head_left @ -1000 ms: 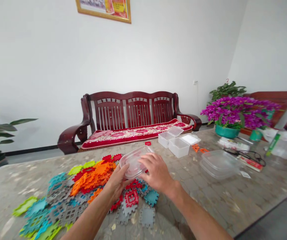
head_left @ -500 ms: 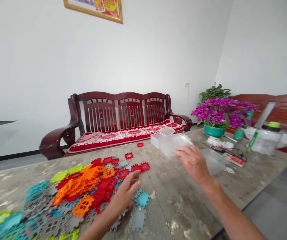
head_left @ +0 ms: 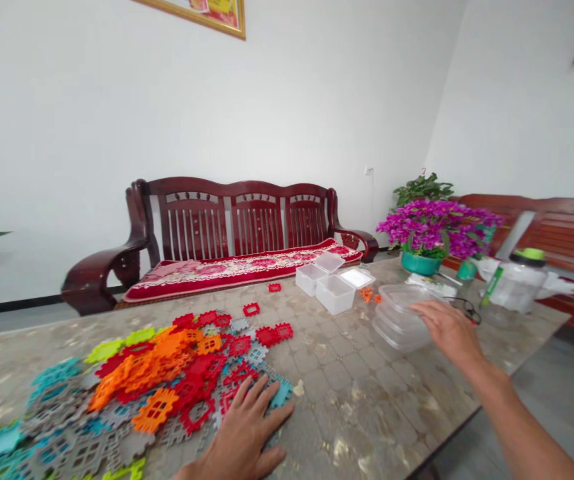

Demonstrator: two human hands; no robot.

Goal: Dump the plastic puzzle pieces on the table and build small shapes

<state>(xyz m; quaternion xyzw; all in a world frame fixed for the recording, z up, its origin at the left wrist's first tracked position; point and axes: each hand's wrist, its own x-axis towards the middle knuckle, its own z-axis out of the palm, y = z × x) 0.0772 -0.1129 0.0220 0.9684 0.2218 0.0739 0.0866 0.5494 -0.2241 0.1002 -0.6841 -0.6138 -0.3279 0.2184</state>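
Note:
My left hand (head_left: 247, 437) lies flat with fingers spread on the near edge of a pile of colourful interlocking plastic tiles (head_left: 167, 367), red, orange, grey, teal and lime. My right hand (head_left: 449, 330) reaches out to the right, and its fingers grip the rim of the top clear plastic container (head_left: 399, 300), which sits on a short stack of similar clear containers (head_left: 397, 333) on the stone-patterned table (head_left: 367, 400).
Small white open boxes (head_left: 334, 293) stand at the table's far side, with a few loose red and orange tiles nearby. A pot of purple flowers (head_left: 437, 230), a green-lidded clear jar (head_left: 519, 283) and glasses (head_left: 467, 308) crowd the right end. A wooden bench (head_left: 237, 223) stands behind.
My right hand carried the clear container from over the tile pile to the stack on the right. My left hand let go of it and dropped flat onto the tiles.

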